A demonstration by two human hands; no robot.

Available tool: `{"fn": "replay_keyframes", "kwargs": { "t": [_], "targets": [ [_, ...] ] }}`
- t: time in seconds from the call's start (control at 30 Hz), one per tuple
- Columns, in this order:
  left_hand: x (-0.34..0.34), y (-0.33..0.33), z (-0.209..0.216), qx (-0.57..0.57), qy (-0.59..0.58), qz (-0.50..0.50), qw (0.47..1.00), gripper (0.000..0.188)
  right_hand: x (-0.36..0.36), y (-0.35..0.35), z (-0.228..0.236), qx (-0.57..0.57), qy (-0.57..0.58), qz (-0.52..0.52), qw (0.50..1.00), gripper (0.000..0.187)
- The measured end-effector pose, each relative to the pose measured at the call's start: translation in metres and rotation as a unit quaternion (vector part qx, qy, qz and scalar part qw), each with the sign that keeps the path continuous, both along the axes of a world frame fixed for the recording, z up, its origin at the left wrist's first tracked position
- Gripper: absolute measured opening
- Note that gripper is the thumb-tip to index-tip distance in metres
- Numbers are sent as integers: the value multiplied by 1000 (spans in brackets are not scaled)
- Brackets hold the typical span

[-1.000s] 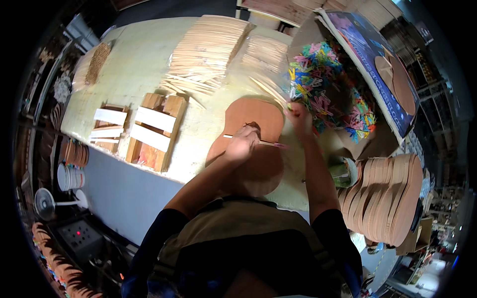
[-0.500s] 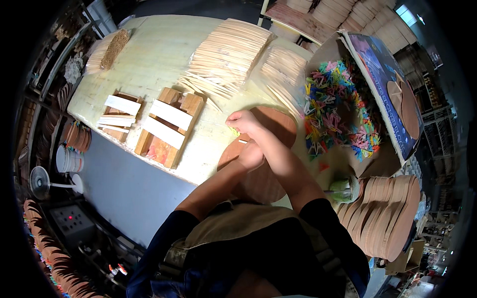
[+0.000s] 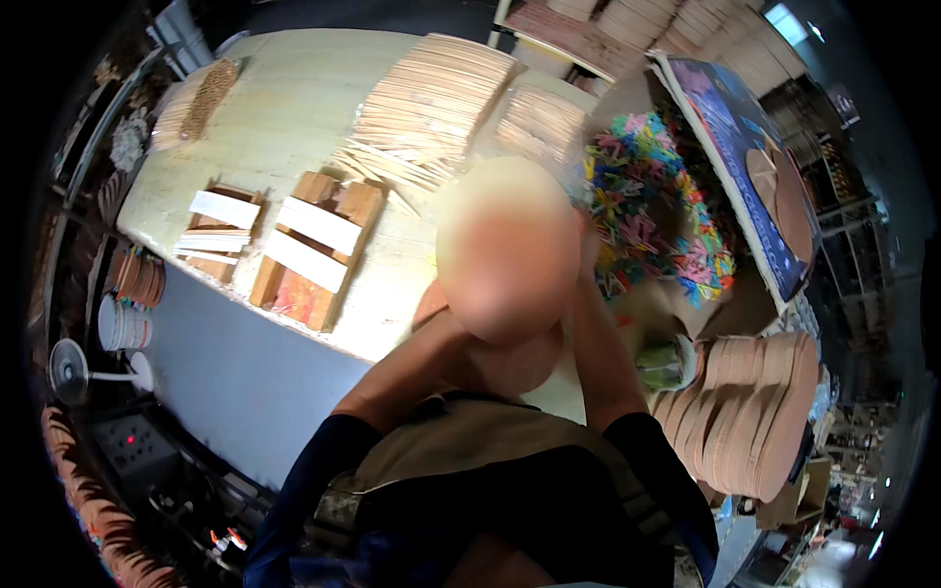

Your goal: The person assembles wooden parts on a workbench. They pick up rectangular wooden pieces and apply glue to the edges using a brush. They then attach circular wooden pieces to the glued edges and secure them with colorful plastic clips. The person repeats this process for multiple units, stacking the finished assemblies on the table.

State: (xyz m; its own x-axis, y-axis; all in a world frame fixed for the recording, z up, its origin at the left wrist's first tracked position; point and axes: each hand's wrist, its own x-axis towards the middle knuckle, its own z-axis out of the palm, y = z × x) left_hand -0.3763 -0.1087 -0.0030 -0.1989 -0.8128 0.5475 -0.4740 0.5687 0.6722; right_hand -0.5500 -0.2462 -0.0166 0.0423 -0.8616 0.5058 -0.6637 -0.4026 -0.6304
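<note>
A large smooth blurred oval covers most of both hands. My left forearm [image 3: 402,370] reaches up from the lower left, and its hand is lost in the blur over a flat brown rounded board [image 3: 529,368]. On the right, my right forearm [image 3: 606,358] runs nearly straight up. Only an edge of my right hand [image 3: 586,245] shows, beside the box of colourful small clips [image 3: 632,211]. What either hand holds, and how the fingers lie, is hidden. Parts of the board show below the oval and at its left.
Two wooden jigs [image 3: 316,253] [image 3: 218,235] with white strips stand on the pale table [image 3: 284,98]. Behind them lie bundled wooden sticks [image 3: 436,93]. The open carton's flap [image 3: 745,176] rises at right, above a green container [image 3: 662,363] and stacked brown boards [image 3: 750,416].
My right forearm has swung right, from crossing over the left one to beside the clip box. The blurred oval now hides the hands. The whole view has shifted slightly.
</note>
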Motion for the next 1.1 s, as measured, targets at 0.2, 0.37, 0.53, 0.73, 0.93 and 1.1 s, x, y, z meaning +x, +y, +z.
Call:
{"fn": "replay_keyframes", "kwargs": {
  "t": [0.2, 0.37, 0.53, 0.73, 0.93, 1.1],
  "targets": [
    [3, 2, 0, 8, -17, -2, 1000, 12, -91, 99, -28, 10, 363, -120, 924, 38],
    [4, -2, 11, 15, -27, -34, 999, 12, -80, 133, -46, -77, 273, -55, 958, 40],
    [32, 27, 51, 33, -26, 83, 996, 24, -81, 127, -44, 65, 434, -138, 888, 22],
    [165, 85, -5, 62, 255, 293, 919, 22, -111, 145, -75, -128, 375, -212, 893, 37],
    [367, 149, -63, -50, 321, 699, 638, 21, -89, 154, -42, 80, 377, -202, 900, 41],
    [417, 162, -53, 216, 92, 731, 640, 33, -80, 160, -36, 178, 394, -201, 879, 42]
  ]
}}
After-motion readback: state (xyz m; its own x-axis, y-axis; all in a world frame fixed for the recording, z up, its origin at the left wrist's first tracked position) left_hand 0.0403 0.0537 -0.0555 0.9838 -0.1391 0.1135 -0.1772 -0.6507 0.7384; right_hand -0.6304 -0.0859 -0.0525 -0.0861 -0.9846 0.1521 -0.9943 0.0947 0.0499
